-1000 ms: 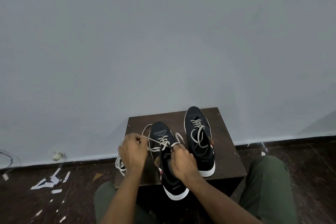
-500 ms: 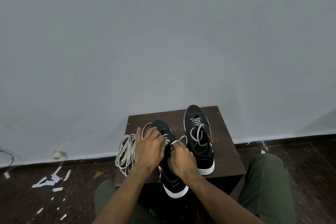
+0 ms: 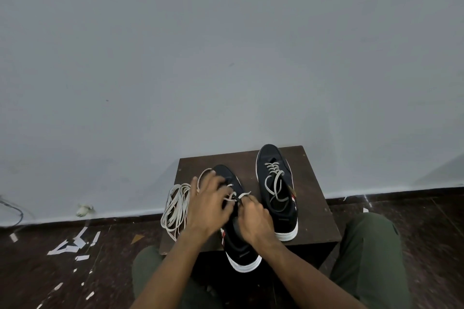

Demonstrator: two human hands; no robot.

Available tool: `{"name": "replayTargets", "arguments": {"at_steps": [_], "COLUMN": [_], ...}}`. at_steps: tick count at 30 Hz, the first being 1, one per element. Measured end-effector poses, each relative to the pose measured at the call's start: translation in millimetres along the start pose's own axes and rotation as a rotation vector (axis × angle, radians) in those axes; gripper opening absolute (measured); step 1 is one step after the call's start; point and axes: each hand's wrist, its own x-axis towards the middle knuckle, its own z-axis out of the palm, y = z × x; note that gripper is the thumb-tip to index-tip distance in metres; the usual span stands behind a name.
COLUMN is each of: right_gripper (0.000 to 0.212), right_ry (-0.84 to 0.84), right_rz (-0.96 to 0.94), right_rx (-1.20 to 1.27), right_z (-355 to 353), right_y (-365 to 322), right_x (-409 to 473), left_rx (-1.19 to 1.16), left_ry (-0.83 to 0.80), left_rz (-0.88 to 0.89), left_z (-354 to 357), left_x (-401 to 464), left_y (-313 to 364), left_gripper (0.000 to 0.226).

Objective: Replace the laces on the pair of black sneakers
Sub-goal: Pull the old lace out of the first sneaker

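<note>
While both hands work at the lower centre of the frame, the near sneaker (image 3: 239,241) lies on the small dark table (image 3: 313,213) with its long axis running up the frame, toe toward the wall and white heel hanging over the table's near edge. Right hand (image 3: 254,219) sits on the right side of the eyelet rows, fingers curled and pinching a pale lace end (image 3: 244,194) that points up and to the right. Left hand (image 3: 209,204) rests over the lacing from the left, fingers spread and fairly straight; whether a fingertip traps a strand underneath cannot be told, since motion blur hides it. Judgement: the lace end lies just above the right-hand pinch and close to the tongue line, so the right hand is the nearer one to feed it, and the feed would run crosswise to the shoe's long axis, toward the left row. A loose bundle of laces (image 3: 175,206) lies on the table just left of the left hand. Second sneaker (image 3: 276,193) stands at right, parallel to the first, laced loosely, untouched.
</note>
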Motion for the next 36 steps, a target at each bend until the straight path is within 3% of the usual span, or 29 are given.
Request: {"name": "replayTargets", "arguments": {"at_steps": [4,7,13,21,23,25,28,30,34,36], "right_gripper": [0.026,0.027,0.028,0.027,0.027,0.027,0.027,0.027,0.026,0.026], "right_ry": [-0.009,0.003,0.025,0.028,0.036,0.038,0.034,0.031,0.039,0.042], "right_rz": [0.002,0.007,0.015,0.017,0.028,0.030,0.033,0.035,0.028,0.026], "right_rx": [-0.006,-0.007,-0.012,-0.009,-0.001,-0.006,0.014,0.020,0.011,0.000], "right_z": [0,-1,-1,-1,0,0,1,1,0,-1], "right_y": [-1,-2,-3,-4,-4,-4,-5,-5,-5,-5], "right_x": [-1,-2,-3,-3,-3,-3,-4,-4,-4,-5], "left_rx": [0.102,0.115,-0.116,-0.515,-0.621,-0.616,-0.209,-0.037,0.072,0.067], "left_ry": [-0.015,0.047,0.249,0.285,0.226,0.078,-0.081,-0.122,-0.117,-0.118], "left_rz": [0.030,-0.012,-0.397,-0.691,-0.598,-0.369,-0.107,-0.065,-0.011,-0.065], "left_z": [7,-1,-42,-35,-25,-12,-1,0,2,-5], "left_x": [-9,2,31,33,23,10,-2,-4,-3,-1], "left_y": [9,6,-8,-1,2,3,6,10,7,8], "left_gripper": [0.009,0.012,0.011,0.011,0.021,0.042,0.034,0.028,0.022,0.020]}}
